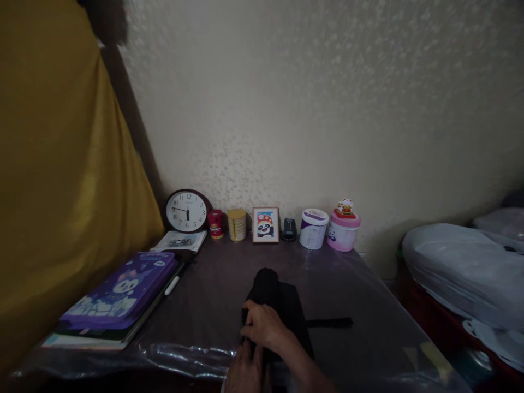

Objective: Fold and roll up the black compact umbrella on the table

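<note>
A black fabric roll-up case [266,284], part rolled and part flat, lies on the dark table near its front edge. A thin black strap [329,322] runs out from its right side across the table. My right hand [265,326] is closed over the rolled part, its fingers curled round the left side. Just below it, at the near end of the roll, my left hand [244,368] grips the same case, with its fingertips partly hidden. What lies inside the roll, if anything, is hidden.
A plastic-covered table [213,295] carries a purple zip case [123,289] on books at left, with a white pen [172,285]. Along the wall stand a clock [186,211], tins, a panda picture frame [266,225] and two tubs [314,229]. White plastic bags [458,267] lie right.
</note>
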Demonstrator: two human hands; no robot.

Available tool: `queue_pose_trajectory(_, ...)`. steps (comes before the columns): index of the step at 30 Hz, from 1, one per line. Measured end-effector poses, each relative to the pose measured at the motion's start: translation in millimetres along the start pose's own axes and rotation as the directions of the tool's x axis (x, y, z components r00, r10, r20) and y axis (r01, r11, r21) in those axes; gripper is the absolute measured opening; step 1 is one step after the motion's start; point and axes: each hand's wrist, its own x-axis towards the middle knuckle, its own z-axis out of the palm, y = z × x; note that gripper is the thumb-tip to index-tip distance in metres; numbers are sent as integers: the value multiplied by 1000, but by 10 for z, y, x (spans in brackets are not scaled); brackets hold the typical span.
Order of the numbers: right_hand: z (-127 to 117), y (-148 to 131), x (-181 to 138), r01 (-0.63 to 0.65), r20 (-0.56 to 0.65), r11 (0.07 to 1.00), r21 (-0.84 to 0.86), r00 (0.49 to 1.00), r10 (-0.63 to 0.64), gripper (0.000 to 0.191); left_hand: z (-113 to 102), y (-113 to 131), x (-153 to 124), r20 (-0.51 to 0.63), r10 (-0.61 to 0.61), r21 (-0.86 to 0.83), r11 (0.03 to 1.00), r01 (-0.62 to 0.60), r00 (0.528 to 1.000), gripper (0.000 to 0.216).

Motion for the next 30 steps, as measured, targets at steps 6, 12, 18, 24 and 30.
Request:
queue_pose_trajectory(6, 5, 195, -335, 215, -268, 960, 178, 950, -162, 22, 6, 41, -27, -87, -63, -20, 998, 61, 994, 55)
queue_pose_trajectory(12, 32, 589, -152, 259, -305, 966, -16, 919, -252, 28, 6, 48, -29, -64, -100, -53, 994, 96, 993, 67)
queue_pose_trajectory(18, -106, 842, 514, 209, -309, 953, -218, 912, -271, 32, 168, -31, -4, -171, -76, -105, 993, 59, 982, 64)
queue_pose_trajectory(24, -186, 884, 820, 30, -460, 936, -351, 865, -201, 33, 221, -51, -10, -218, -93, -122, 990, 67, 972, 63)
queue_pose_trajectory(30, 81, 526, 280, 192, -354, 955, -225, 898, -263, 32, 232, -50, -12, -299, -49, -172, 985, -3, 953, 60)
